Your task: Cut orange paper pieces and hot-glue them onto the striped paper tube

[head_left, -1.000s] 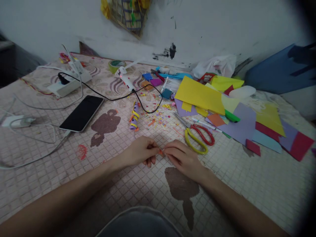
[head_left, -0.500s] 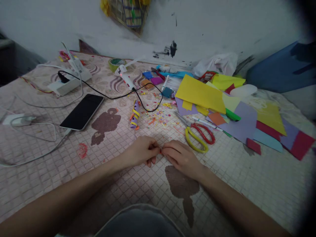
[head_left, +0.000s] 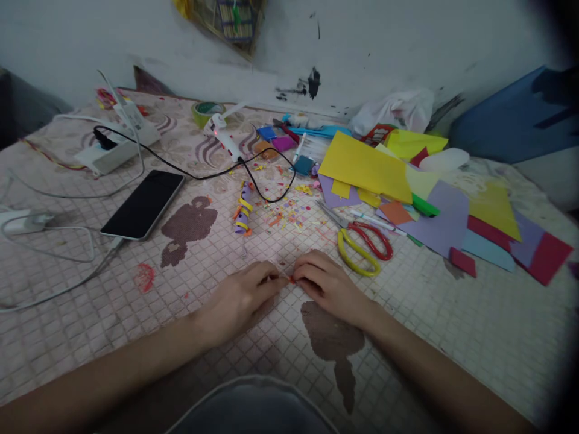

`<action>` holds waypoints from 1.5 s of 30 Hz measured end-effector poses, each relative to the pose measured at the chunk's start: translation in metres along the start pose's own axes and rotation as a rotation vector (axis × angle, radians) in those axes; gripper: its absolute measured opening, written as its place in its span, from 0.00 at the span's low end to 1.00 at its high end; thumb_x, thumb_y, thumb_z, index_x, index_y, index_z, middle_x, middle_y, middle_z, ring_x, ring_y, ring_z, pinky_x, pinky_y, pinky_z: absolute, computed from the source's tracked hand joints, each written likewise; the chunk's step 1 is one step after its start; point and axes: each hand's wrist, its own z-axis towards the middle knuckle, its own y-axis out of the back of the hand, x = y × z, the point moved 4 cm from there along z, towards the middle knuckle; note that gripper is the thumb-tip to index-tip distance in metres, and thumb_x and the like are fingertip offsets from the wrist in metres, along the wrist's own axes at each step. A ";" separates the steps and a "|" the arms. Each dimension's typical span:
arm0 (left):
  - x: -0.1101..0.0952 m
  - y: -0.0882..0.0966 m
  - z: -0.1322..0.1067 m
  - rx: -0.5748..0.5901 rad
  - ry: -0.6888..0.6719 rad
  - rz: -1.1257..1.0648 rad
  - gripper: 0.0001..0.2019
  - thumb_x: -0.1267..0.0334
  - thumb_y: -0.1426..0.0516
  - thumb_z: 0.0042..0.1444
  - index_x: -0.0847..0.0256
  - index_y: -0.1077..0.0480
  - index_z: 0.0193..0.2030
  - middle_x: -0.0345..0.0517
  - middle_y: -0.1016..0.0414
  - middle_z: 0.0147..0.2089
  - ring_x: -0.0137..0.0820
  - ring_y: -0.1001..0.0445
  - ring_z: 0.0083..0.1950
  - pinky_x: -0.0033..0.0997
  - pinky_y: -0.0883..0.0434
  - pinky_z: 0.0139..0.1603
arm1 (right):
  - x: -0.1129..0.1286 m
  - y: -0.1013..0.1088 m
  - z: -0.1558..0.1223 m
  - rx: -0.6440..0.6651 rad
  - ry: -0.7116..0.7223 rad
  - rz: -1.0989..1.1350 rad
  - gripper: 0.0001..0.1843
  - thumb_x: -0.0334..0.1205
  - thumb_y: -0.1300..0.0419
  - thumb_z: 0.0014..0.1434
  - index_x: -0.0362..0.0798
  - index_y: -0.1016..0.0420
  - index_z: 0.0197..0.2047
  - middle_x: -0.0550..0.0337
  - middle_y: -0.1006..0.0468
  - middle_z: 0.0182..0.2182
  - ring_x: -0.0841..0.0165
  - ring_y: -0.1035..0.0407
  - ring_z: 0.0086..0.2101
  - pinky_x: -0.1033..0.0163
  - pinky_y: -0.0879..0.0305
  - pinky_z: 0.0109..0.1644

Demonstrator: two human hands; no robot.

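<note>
A tiny orange piece (head_left: 291, 279), too small to identify, shows between my two hands just above the cloth. My right hand (head_left: 332, 284) is closed, its fingertips pinching that piece from the right. My left hand (head_left: 242, 296) is also closed, thumb and fingers together and pointing at the piece. A thin pale strand seems to run from its fingertips, but what they hold is not clear. Scissors (head_left: 362, 247) with one red and one yellow handle lie beyond my right hand. Farther from my left hand lies a small purple roll (head_left: 243, 208) wrapped with a yellow strip.
Paper scraps (head_left: 289, 214) lie scattered beyond my hands. Coloured sheets (head_left: 366, 166) pile up at the right. A glue gun (head_left: 226, 141) with a black cord lies behind. At the left are a phone (head_left: 143, 205) on a cable and a power strip (head_left: 117, 150).
My left hand has shifted a little left and turned flatter, its fingers drawn back slightly from the orange piece. My right hand stays nearly in place. The view has tilted slightly.
</note>
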 end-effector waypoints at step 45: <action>-0.016 -0.006 -0.004 0.036 -0.187 0.295 0.17 0.71 0.52 0.60 0.69 0.38 0.56 0.53 0.31 0.53 0.38 0.35 0.52 0.40 0.33 0.50 | 0.005 0.005 -0.004 0.069 0.063 -0.062 0.08 0.33 0.49 0.63 0.48 0.29 0.39 0.55 0.28 0.42 0.65 0.37 0.43 0.57 0.38 0.47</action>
